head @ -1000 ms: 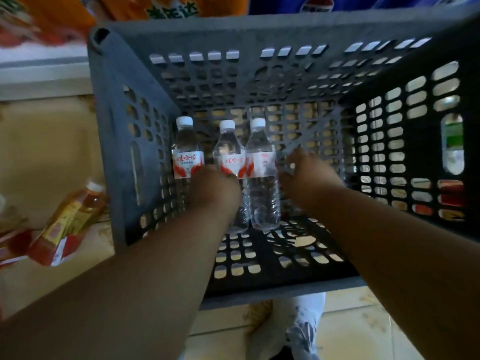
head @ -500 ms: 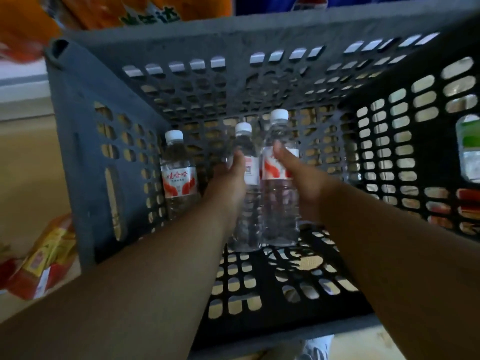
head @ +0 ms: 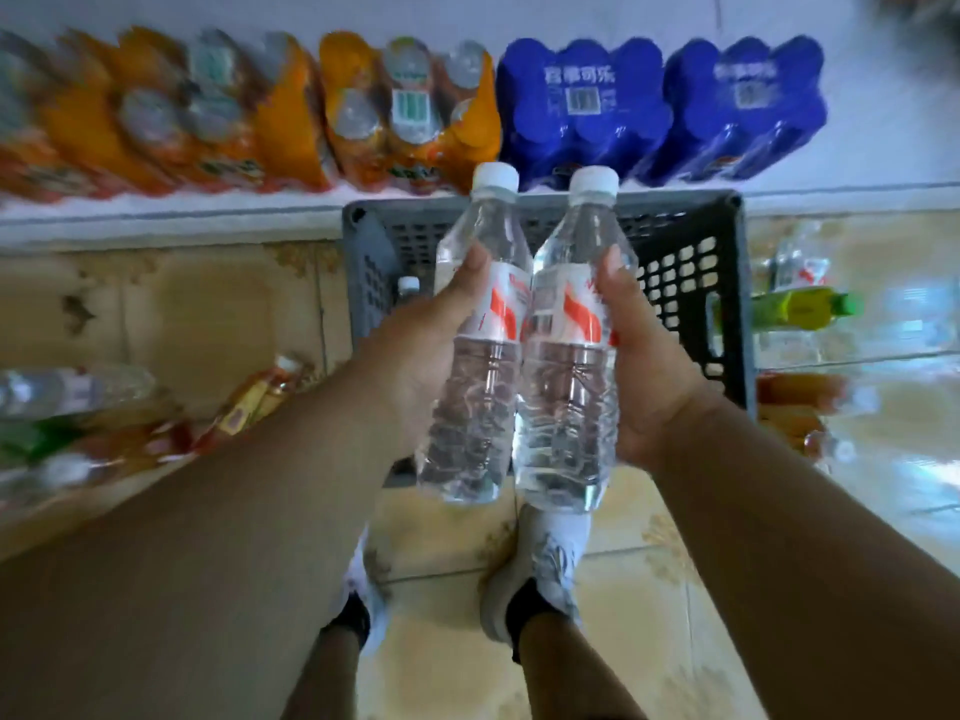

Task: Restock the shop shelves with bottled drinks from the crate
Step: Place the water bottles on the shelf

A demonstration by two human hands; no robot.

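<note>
Nearest the camera, two bare forearms reach forward over a pair of pale knitted shoes (head: 550,569) standing on glossy cream floor tiles (head: 639,615) with a faint brown pattern. The left hand (head: 415,356) wraps round one clear water bottle (head: 475,407), thumb laid along its shoulder; the right hand (head: 649,366) grips a second water bottle (head: 563,407) the same way. Both bottles are thin ribbed plastic with white screw caps and a white label with red-orange stripes, held upright and touching side by side, above the near edge of the crate.

Behind them stands the grey plastic crate (head: 691,283), square-cornered, its walls pierced with rows of small slots. Inside, at its left wall, the white cap of a remaining bottle (head: 408,285) shows.

Loose bottles lie on the floor on either side, blurred: an amber drink bottle (head: 254,402) on the left, a green-capped yellow bottle (head: 802,306) on the right.

Farthest off, along a low white shelf (head: 171,215), lie shrink-wrapped packs: orange packs (head: 291,116) on the left, blue packs (head: 660,111) on the right, their film shiny and lumpy over the bottle shapes.
</note>
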